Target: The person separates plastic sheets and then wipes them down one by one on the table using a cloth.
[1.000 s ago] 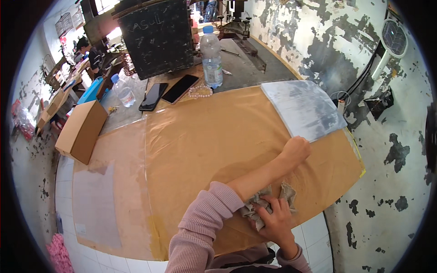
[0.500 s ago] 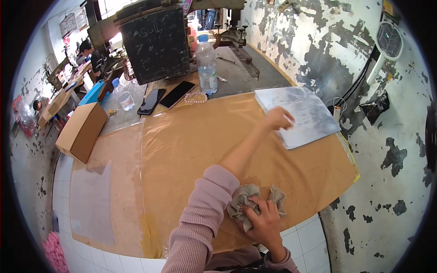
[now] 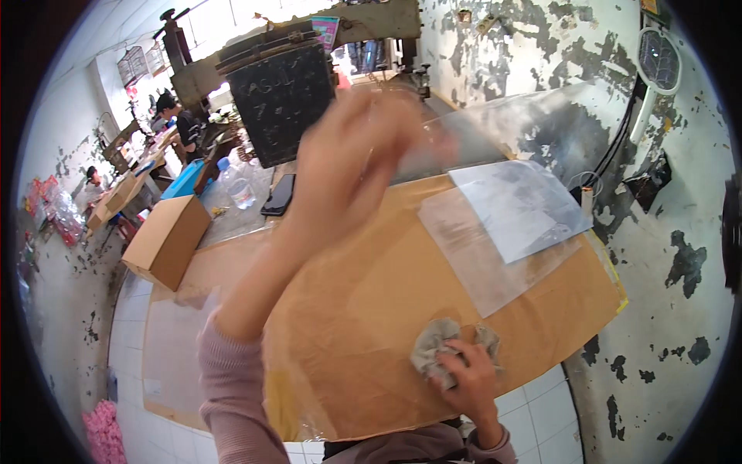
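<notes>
My left hand (image 3: 363,155) is raised high over the table, blurred by motion, its sleeve reaching up from the lower left. From its fingers a clear plastic sheet (image 3: 471,271) seems to stretch to the right, one edge up by the wall and a lower corner over the brown covering. Under it, a stack of clear sheets (image 3: 518,209) lies at the table's right side. Near the front edge, my right hand (image 3: 470,373) is closed on a crumpled grey cloth (image 3: 433,348), pressing it against the table.
A brown covering (image 3: 363,332) spreads over the table (image 3: 185,317). At the left stand a cardboard box (image 3: 166,240) and a water bottle (image 3: 237,185), with a phone (image 3: 280,195) beside them. Behind is a black board (image 3: 278,100); a peeling wall (image 3: 680,193) borders the right.
My left hand has gone from the sheet stack up and to the left, and a clear sheet has lifted with it. The right hand stays on the cloth. The view has shifted slightly.
</notes>
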`<state>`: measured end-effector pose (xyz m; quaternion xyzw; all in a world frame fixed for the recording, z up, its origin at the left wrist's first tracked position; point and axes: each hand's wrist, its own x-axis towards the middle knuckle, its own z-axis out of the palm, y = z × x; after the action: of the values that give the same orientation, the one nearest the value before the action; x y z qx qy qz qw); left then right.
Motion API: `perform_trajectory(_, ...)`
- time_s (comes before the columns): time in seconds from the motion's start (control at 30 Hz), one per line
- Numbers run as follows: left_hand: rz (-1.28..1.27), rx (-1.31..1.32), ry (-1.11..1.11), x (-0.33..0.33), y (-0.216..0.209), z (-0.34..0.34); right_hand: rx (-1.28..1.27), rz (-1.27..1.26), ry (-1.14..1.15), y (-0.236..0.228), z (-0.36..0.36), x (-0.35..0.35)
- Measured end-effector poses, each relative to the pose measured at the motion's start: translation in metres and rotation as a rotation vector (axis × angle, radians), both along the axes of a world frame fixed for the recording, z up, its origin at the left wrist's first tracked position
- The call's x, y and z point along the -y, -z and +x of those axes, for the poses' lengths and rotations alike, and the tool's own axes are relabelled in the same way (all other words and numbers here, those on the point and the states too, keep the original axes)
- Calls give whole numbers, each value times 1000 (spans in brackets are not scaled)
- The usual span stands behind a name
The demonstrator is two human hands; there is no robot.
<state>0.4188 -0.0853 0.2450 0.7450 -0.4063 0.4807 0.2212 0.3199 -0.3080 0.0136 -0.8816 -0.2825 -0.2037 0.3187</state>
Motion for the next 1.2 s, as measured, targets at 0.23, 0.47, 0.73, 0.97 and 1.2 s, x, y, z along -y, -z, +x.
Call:
perform_trajectory(0.23,-11,-1046,33,-61,166,-190,15,-299,101,-22,56,24)
perform_trajectory(0.47,313,-1097,-179,-70,202,-234,-507,-113,125,-61,136,60)
perform_trajectory(0.73,340,-981,-131,-76,208,-253,34,-102,-695,-47,-46,-106)
perform_trajectory(0.97,154,-811,-607,-62,227,-289,-1,-312,-318,-4,2,-57)
perform_trajectory(1.2,154,-731,-522,-68,224,-281,-280,-58,20,-20,85,21)
